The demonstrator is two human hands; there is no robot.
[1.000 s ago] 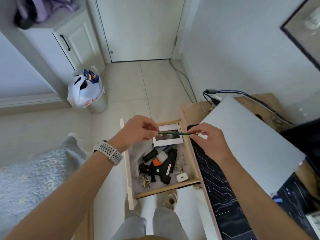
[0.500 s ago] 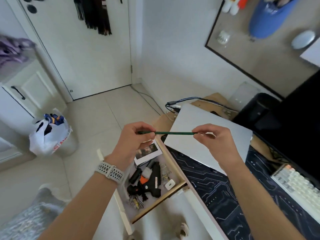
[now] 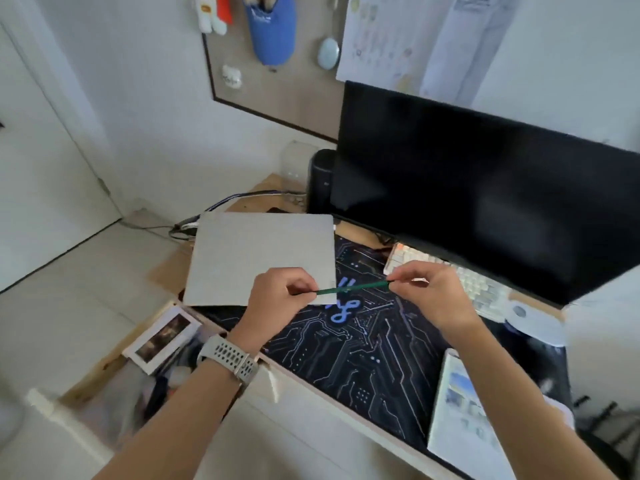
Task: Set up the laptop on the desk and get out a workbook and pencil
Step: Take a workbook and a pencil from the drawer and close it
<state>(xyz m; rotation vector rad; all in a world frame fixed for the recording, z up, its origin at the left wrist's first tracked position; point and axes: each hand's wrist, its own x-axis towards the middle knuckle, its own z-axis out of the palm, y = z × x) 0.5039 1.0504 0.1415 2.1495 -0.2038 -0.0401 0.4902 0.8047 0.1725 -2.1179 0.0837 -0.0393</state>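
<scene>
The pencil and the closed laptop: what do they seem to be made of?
Pencil: probably painted wood; thin, straight, glossy green, held between left hand and right hand. Motion blur leaves plastic possible.
Laptop: likely brushed or anodised metal; flat, matte silver-grey lid, though coated plastic could look alike.

Green pencil (image 3: 352, 288) level above mat; grey laptop (image 3: 263, 258) closed.

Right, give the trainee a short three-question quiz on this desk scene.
1. True or false: the silver closed laptop is opened.
2. What holds the thin green pencil? A) left hand only B) both hands C) right hand only
3. Fill in: the pencil is above the dark circuit-pattern desk ____.

Key: 1 false; 2 B; 3 mat.
</scene>
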